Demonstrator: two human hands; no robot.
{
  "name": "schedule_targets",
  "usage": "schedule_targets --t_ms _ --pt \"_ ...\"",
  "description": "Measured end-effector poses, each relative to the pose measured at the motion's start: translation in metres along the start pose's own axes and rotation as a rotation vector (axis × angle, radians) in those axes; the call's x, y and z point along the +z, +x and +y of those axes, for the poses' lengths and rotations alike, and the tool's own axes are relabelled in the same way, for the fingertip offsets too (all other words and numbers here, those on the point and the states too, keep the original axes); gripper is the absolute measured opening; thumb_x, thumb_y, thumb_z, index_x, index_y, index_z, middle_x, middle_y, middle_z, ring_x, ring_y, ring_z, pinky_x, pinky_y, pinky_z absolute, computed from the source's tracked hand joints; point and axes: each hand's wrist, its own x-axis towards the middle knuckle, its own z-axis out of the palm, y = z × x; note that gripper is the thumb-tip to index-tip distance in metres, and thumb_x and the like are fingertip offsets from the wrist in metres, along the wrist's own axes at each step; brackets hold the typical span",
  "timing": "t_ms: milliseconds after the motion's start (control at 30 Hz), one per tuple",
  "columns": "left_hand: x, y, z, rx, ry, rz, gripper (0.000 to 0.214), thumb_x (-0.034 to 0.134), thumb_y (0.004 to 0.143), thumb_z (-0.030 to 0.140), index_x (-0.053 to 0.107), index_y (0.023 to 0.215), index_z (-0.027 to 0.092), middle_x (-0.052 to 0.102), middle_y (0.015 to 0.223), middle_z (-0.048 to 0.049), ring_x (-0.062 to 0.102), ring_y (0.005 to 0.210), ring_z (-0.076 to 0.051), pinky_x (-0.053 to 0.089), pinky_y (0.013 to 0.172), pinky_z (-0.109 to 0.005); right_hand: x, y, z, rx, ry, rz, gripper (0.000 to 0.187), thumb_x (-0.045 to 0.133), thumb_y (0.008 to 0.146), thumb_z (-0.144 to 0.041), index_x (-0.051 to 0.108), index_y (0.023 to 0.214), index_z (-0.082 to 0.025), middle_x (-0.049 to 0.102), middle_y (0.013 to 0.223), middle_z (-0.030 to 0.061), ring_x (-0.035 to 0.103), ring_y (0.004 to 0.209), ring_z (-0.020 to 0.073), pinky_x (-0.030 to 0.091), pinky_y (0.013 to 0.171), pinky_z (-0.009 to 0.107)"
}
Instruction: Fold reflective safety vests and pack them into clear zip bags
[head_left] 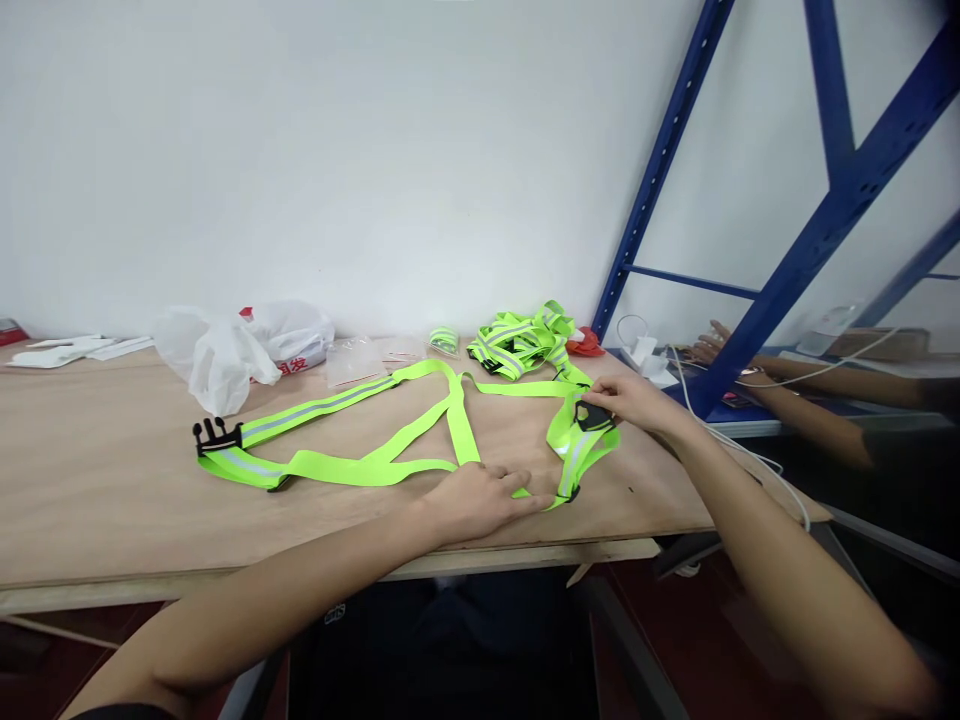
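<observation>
A neon yellow-green reflective harness [409,448] made of elastic straps with grey stripes lies spread across the table. At its left end is a black pronged buckle half [217,436]. My left hand [480,500] rests flat over the lower strap, its fingers stretched towards the right. At the harness's right end, my right hand [622,400] pinches a black buckle piece [594,416] between thumb and fingers. Straps loop loosely below that buckle. Part of the lower strap is hidden under my left hand.
Behind the harness lies a tangled heap of similar straps [517,342], with a small rolled bundle [443,341] beside it. White plastic bags [240,350] and clear packets [367,358] sit further left. A blue metal rack [780,260] and white cables [742,455] are at right; a co-worker's hands [720,345] show beyond.
</observation>
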Motion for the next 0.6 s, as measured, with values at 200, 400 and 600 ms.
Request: schedule_targets --t_ms 200,400,600 --pt "0.003 -0.006 -0.004 0.019 -0.215 -0.016 0.052 0.033 0.105 0.040 0.037 0.154 0.022 0.039 0.159 -0.0117 0.041 0.142 -0.034 0.042 0.110 -0.052 -0.005 -0.001 0.012 -0.055 0.264 0.307 0.059 0.058 0.076 -0.078 0.062 0.084 -0.020 0.067 0.067 0.0030 0.060 0.058 0.0169 0.048 0.055 0.028" --pt "0.005 -0.011 -0.001 -0.034 -0.462 -0.093 0.086 0.030 0.096 0.074 0.018 0.161 0.020 0.016 0.166 -0.0176 0.009 0.154 -0.038 0.015 0.120 -0.063 -0.018 -0.018 -0.002 0.101 0.045 0.584 0.043 0.051 0.089 -0.063 0.063 0.091 -0.022 0.061 0.051 -0.0001 0.064 0.055 0.0215 0.050 0.066 0.032" --pt "0.005 -0.009 -0.002 -0.056 -0.534 -0.133 0.088 0.031 0.094 0.076 0.018 0.161 0.021 0.010 0.167 -0.0169 0.001 0.154 -0.036 0.009 0.121 -0.064 -0.021 -0.032 -0.017 0.212 -0.457 0.475 0.027 0.050 0.093 -0.039 0.066 0.106 -0.022 0.075 0.086 0.0088 0.070 0.086 0.0298 0.045 0.072 0.034"
